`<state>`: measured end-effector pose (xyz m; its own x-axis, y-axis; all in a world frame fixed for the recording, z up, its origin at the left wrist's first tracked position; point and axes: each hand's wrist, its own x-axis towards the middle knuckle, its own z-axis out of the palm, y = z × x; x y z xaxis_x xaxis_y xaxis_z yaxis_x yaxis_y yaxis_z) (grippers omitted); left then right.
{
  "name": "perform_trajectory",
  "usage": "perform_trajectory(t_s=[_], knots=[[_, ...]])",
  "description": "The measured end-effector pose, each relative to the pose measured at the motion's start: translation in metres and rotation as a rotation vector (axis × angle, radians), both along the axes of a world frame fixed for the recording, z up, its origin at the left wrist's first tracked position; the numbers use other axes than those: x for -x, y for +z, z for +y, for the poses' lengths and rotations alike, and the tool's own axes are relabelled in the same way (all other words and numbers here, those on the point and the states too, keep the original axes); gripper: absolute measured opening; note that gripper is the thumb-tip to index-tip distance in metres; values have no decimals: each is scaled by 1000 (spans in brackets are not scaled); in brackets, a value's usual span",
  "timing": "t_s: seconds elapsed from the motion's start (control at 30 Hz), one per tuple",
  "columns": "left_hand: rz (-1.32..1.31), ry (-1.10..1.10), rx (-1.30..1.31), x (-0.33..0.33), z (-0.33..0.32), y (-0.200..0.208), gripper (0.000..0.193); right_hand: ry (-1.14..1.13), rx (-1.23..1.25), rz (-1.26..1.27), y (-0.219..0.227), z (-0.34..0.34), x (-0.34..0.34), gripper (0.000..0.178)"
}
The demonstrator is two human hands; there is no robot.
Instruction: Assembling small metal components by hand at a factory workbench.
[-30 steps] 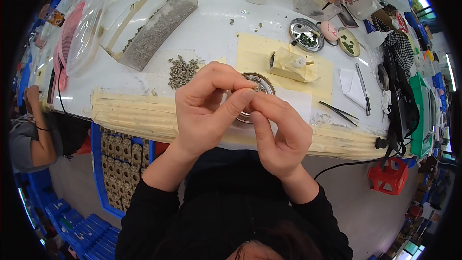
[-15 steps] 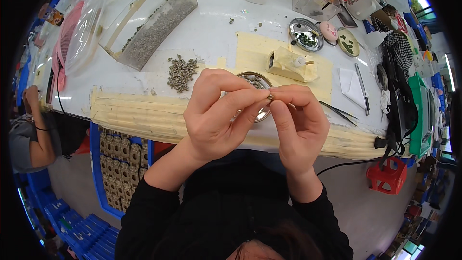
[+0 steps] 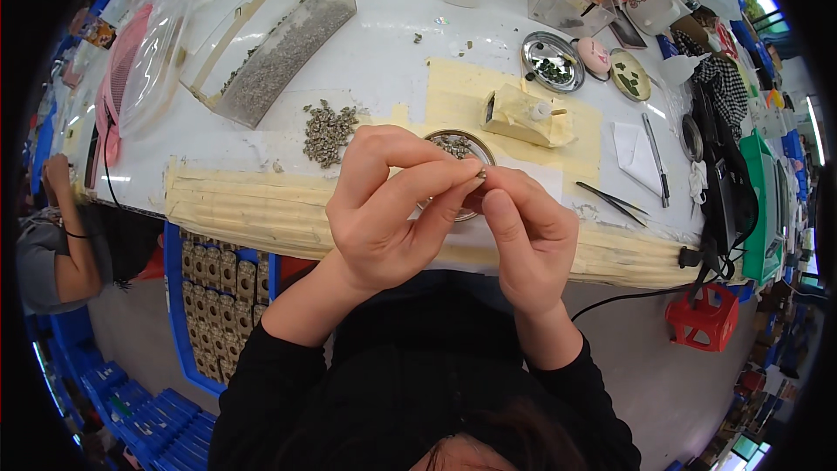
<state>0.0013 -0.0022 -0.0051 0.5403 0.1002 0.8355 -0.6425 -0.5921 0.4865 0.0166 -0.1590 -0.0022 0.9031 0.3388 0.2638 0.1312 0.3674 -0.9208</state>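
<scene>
Your left hand [image 3: 392,201] and right hand [image 3: 527,235] meet fingertip to fingertip, pinching one tiny grey metal part [image 3: 480,174] between them, raised just above the round shallow metal dish [image 3: 456,144] of similar pieces. Left of the dish, a loose pile of small grey parts [image 3: 329,131] lies on the white worktable [image 3: 392,52].

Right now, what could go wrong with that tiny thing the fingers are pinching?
The tiny part is pinched only between the fingertips of the left hand and right hand. It might slip. The hands are over the taped table edge, just past the round metal dish, so a dropped part could miss the dish and fall to the floor.
</scene>
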Motion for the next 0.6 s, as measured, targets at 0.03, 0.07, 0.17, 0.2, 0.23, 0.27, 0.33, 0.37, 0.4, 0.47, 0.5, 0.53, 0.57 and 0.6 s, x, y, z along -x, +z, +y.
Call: perform_trajectory(t_s=[0.03, 0.07, 0.17, 0.2, 0.23, 0.27, 0.33, 0.37, 0.4, 0.47, 0.5, 0.53, 0.57, 0.6], knots=[[-14, 7, -5, -1, 0, -1, 26, 33, -42, 60, 0, 0, 0, 23], [-28, 13, -10, -1, 0, -1, 28, 66, -84, 121, 0, -1, -1, 22], [-40, 12, -57, -2, -1, 0, 29, 122, -153, 189, -2, -5, -5, 20], [-40, 21, -63, -2, -2, 0, 30, 133, -166, 191, -2, -6, -7, 19], [-39, 29, -70, -2, -3, 0, 30, 84, -140, 158, -1, -6, -6, 18], [-39, 37, -76, -2, -4, -1, 30, 36, -113, 125, 1, -5, -6, 16], [-28, 56, -64, -3, -5, -1, 29, -105, 49, -100, 3, -4, -6, 17], [-22, 66, -58, -3, -4, -2, 28, -200, 185, -294, 2, -5, -7, 18], [-2, 65, -56, -3, -4, -2, 26, -295, 324, -488, 2, -5, -7, 20], [38, 63, -52, -1, -4, -1, 21, -365, 422, -682, 6, -3, -9, 24], [40, 60, -43, -1, -4, -1, 21, -401, 470, -779, 7, -1, -10, 25], [42, 58, -35, -1, -4, -1, 20, -412, 467, -750, 7, -1, -9, 25], [45, 55, -26, -1, -4, -1, 20, -423, 464, -722, 6, 0, -8, 25], [44, 53, -26, 0, -4, -1, 20, -434, 459, -694, 6, 1, -7, 25]])
